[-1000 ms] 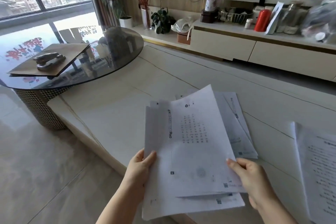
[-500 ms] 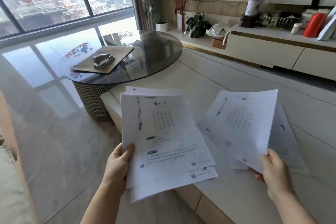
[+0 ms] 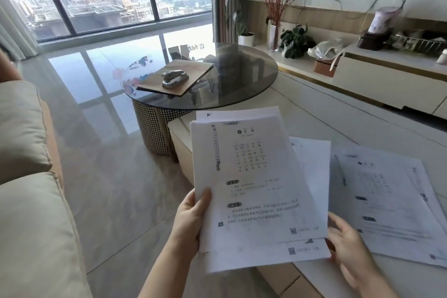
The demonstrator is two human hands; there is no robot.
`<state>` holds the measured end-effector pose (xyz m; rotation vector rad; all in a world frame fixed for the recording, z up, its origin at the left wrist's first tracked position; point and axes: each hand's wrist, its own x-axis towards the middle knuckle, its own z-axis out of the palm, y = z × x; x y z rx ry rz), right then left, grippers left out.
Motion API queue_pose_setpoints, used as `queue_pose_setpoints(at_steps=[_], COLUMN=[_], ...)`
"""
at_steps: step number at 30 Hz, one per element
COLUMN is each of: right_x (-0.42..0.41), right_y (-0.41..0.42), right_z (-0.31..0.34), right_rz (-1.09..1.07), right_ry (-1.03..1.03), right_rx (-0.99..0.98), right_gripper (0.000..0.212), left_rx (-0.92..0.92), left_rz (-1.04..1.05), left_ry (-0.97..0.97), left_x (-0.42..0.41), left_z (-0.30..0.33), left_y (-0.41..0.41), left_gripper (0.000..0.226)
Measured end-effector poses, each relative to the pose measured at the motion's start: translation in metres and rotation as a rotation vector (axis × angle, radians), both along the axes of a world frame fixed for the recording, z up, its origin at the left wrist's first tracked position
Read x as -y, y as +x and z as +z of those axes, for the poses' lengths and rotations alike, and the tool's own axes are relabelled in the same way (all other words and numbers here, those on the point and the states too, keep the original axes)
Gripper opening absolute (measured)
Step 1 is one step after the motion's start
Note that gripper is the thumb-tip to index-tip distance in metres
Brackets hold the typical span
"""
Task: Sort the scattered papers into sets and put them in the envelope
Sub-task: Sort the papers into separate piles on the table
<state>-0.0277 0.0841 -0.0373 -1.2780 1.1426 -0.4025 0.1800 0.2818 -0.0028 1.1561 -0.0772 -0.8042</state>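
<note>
My left hand [image 3: 191, 220] grips the left edge of a stack of printed papers [image 3: 254, 189], held up above the near edge of the low white table [image 3: 350, 113]. My right hand [image 3: 348, 247] is at the stack's lower right corner with fingers loosely spread, holding no sheet of its own. More printed sheets [image 3: 387, 201] lie flat on the table to the right, and one sheet [image 3: 314, 172] shows behind the held stack. A brown envelope [image 3: 193, 70] lies on the round glass table [image 3: 237, 89] beyond, with a metal stapler [image 3: 174, 77] on top of it.
A beige sofa [image 3: 24, 176] fills the left side, with glossy tiled floor [image 3: 108, 152] between it and the tables. Along the far right runs a low cabinet [image 3: 387, 80] bearing plants, a vase and jars.
My right hand has laid its sheet on the pile on the table at the right and come back to the stack's corner. The view has panned left.
</note>
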Motion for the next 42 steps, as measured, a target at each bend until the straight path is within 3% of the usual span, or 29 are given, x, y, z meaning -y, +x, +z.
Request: queue_pose_setpoints(at_steps=[4, 8, 10, 12, 20, 25, 29, 42], right_x=[0.001, -0.004, -0.011, -0.018, -0.019, 0.0, 0.024, 0.0], right_y=[-0.006, -0.011, -0.01, -0.009, 0.002, 0.014, 0.016, 0.027], right_z=[0.003, 0.02, 0.034, 0.046, 0.027, 0.025, 0.028, 0.018], right_rz=[0.032, 0.047, 0.081, 0.145, 0.05, -0.139, -0.241, -0.113], right_ry=[0.072, -0.057, -0.045, -0.037, -0.357, -0.296, -0.341, -0.261], right_rx=[-0.006, -0.083, -0.05, 0.021, -0.068, -0.025, -0.114, -0.108], right_gripper=[0.035, 0.031, 0.038, 0.028, 0.011, 0.014, 0.019, 0.008], left_rx=[0.0, 0.012, 0.029, 0.034, 0.006, -0.019, -0.028, -0.028], left_rz=[-0.019, -0.021, -0.014, -0.006, 0.058, 0.111, 0.141, 0.121], left_ry=[0.033, 0.109, 0.136, 0.145, 0.115, 0.091, 0.061, -0.126], left_x=[0.008, 0.012, 0.015, 0.016, 0.014, 0.007, -0.003, -0.02], left_z=[-0.007, -0.014, -0.016, -0.016, -0.011, -0.008, -0.007, 0.004], left_y=[-0.006, -0.01, -0.012, -0.014, -0.009, -0.002, 0.009, 0.019], left_gripper=[0.025, 0.021, 0.019, 0.018, 0.021, 0.022, 0.018, 0.032])
